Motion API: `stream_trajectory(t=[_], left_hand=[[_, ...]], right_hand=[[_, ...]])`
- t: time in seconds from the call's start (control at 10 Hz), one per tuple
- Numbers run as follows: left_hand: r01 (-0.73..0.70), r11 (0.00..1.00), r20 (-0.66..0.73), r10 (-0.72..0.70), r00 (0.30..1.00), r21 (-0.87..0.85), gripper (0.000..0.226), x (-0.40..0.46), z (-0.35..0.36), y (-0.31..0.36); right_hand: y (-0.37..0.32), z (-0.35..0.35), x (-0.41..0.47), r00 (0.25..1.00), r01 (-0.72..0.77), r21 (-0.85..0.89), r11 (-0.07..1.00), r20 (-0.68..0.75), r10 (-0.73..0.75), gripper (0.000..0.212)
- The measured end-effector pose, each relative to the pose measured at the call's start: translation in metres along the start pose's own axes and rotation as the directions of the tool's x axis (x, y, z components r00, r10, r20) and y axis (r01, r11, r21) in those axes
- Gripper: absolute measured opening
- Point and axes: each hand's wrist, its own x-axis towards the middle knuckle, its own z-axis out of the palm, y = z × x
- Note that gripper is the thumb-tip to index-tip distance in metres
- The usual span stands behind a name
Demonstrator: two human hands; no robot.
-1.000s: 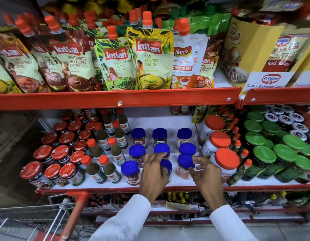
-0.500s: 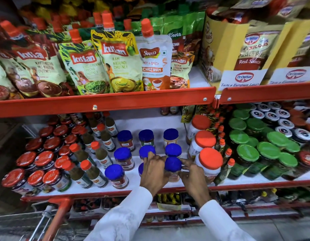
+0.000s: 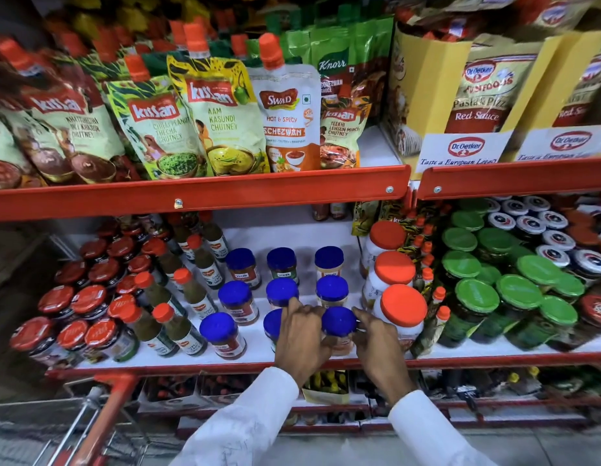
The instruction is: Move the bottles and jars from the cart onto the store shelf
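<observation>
Both hands have closed in: left hand (image 3: 301,334) and right hand (image 3: 376,338) cup the front blue-lidded jar (image 3: 339,327) at shelf (image 3: 225,359) edge, 6 o'clock of its column; fingers clasp its sides; likely rigid, breakable, smooth—grip the body below the lid.

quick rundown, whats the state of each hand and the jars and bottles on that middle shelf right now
left hand: curled against the front blue-lid jar
right hand: on the same jar's other side
front blue-lid jar: upright, lid on, between both hands
other blue-lid jars: upright, capped, in rows
orange-cap bottles: upright, capped
green-lid jars: closed, packed together
</observation>
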Motion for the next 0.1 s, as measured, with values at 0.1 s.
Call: stream_trajectory(t=[0.1], left_hand=[[0.005,1.000,0.003,-0.005,1.000,-0.013,0.044,-0.0007,-0.0025,0.0003]], right_hand=[[0.0063,0.0023,0.0004,1.000,-0.018,-0.027,0.999,0.011,0.018,0.048]])
